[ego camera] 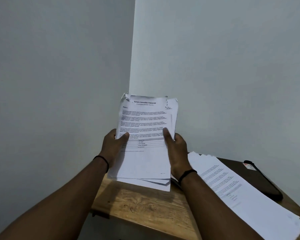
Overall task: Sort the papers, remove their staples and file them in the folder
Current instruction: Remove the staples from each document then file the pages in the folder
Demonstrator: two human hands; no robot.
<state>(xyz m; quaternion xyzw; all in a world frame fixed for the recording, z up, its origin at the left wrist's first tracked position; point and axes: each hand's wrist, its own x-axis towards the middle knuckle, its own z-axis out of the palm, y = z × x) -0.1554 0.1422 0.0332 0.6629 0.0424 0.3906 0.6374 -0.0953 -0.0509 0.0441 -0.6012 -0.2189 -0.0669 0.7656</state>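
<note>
A thick sheaf of white printed paper sheets (145, 135) is held upright above the near corner of a wooden table with a warm, streaked grain (145, 205), its lower edges just over the tabletop; whether they touch the wood cannot be told. The sheets are thin and matte, unevenly stacked so that several bottom edges fan out in steps, and the top corners are curled, torn and ragged on both sides. The front page carries a bold heading reading "Sample Education Transcript", blocks of small black text, and a ruled table with a grey header band lower down. The left hand (113, 146) grips the sheaf's left edge, thumb pressed across the front and fingers hidden behind; the right hand (175, 149) grips the right edge in the same way, thumb lying on the page. Each wrist wears a thin black band. To the right, a second long stack of white printed sheets (241, 193) lies flat on the table, its edges slightly splayed. Behind that stack rests a dark brown, smooth-surfaced flat folder (260, 181) with rounded corners and a small red-and-white label near its far end. Plain, pale grey-white walls (59, 66) meet in a corner behind the table.
</note>
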